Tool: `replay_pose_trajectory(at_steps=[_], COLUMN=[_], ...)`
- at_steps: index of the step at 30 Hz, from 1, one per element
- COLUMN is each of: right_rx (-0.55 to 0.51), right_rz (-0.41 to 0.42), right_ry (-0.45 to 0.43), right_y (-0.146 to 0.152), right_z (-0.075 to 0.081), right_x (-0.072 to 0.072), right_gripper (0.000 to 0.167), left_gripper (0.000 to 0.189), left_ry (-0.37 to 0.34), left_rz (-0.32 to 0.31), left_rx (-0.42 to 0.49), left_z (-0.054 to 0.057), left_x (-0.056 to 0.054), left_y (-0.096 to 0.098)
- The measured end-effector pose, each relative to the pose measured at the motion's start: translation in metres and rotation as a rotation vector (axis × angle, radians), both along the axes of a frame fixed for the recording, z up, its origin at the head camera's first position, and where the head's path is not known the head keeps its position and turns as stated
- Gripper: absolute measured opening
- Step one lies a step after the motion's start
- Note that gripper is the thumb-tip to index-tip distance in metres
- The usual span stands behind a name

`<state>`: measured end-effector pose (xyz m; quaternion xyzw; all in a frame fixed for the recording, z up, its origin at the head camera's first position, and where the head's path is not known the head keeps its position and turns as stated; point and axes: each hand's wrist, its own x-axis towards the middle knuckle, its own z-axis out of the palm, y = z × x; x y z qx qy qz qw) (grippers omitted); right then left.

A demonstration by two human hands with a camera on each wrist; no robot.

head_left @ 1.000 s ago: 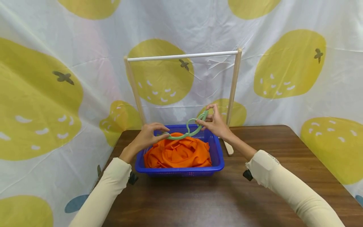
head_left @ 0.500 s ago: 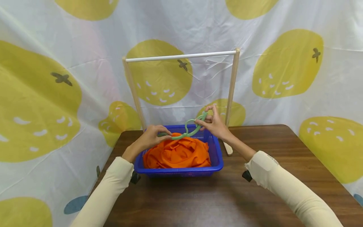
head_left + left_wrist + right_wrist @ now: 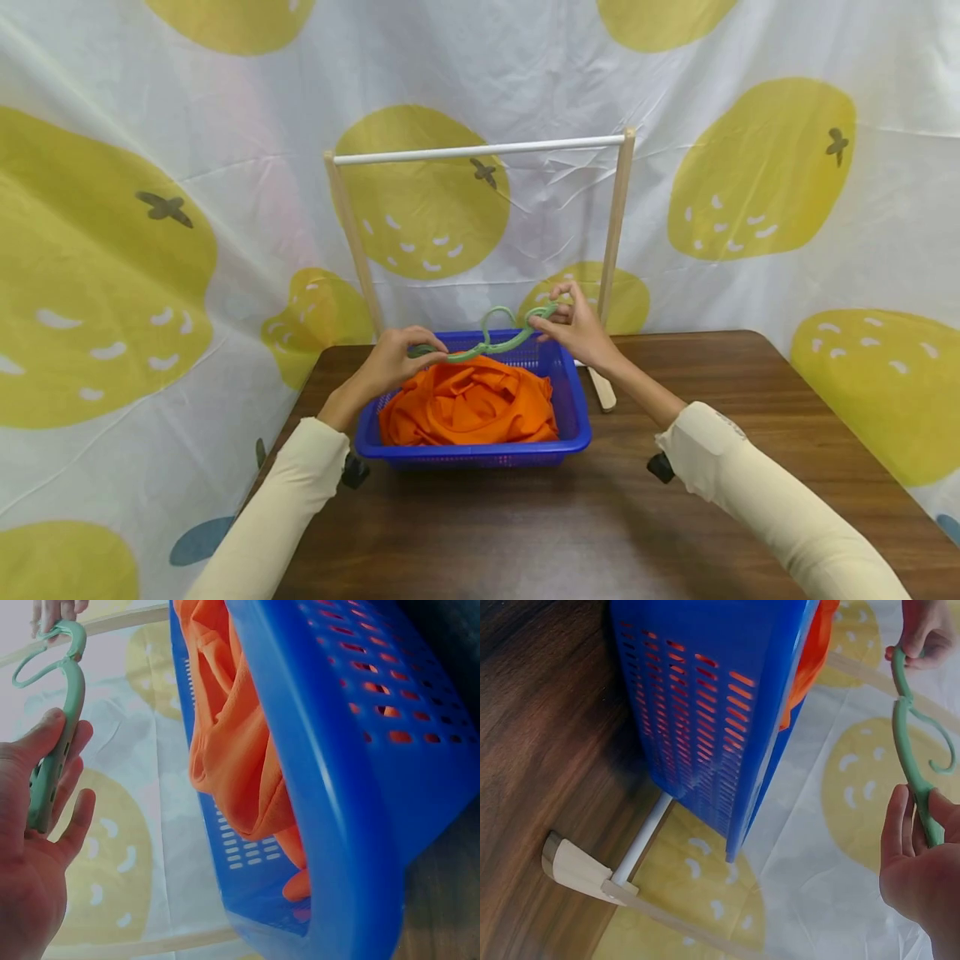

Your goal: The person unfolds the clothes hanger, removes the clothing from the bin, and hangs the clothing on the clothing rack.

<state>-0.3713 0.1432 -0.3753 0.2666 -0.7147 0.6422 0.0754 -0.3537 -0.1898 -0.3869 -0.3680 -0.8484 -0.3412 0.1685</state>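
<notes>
A light green clothes hanger [image 3: 512, 342] is held up over the back of a blue plastic basket [image 3: 480, 450]. My left hand [image 3: 392, 360] pinches one arm of it between thumb and fingers. At the other arm, my right hand [image 3: 579, 332] grips with thumb and fingers. The hanger's open hook curls upward between the two hands in the head view. In the right wrist view, the hanger [image 3: 902, 742] bends at its middle joint. Crumpled orange fabric [image 3: 472, 408] fills the basket below. My fingers hide both hanger ends in part.
Behind the basket stands a small rack with a white top rail [image 3: 480, 150] and wooden posts [image 3: 617, 225]. Its wooden foot [image 3: 602, 390] reaches forward on the right. Everything stands on a brown wooden table [image 3: 487, 533], against a fruit-patterned curtain [image 3: 255, 100].
My right hand has shifted slightly right and lowered its end of the hanger, so the hanger lies flatter and its hook stands more upright. My left hand has stayed in nearly the same place.
</notes>
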Motion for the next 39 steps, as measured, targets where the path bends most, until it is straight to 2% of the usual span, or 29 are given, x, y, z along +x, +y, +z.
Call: replay_pose_trajectory(at_steps=[3,10,17,24,27,33,39], right_rx=[0.04,0.225,0.38,0.403,0.427,0.497,0.555], right_rz=[-0.024,-0.126,-0.155,-0.14,-0.139,-0.075,-0.036], right_ry=[0.012,0.077,0.12,0.119,0.114,0.14,0.162], right_y=[0.005,0.014,0.017,0.012,0.011,0.01,0.001], right_z=[-0.002,-0.012,-0.022,-0.019,-0.021,-0.021,-0.012], right_x=[0.002,0.004,0.003,0.004,0.002,0.001,0.001], right_gripper=[0.037,0.025,0.023,0.021,0.02,0.015,0.018], left_gripper=[0.007,0.009,0.007,0.008,0.008,0.009,0.011], left_ry=[0.0,-0.016,-0.04,-0.054,-0.048,-0.057,-0.058], left_rz=[0.005,0.043,0.048,0.055,0.057,0.079,0.075], left_rx=[0.028,0.11,0.217,0.254,0.25,0.22,0.2], left_z=[0.0,0.001,0.005,0.006,0.005,0.001,0.001], left_x=[0.0,0.003,0.005,0.002,0.003,0.005,0.005], left_y=[0.0,-0.004,-0.002,0.001,0.001,-0.001,0.004])
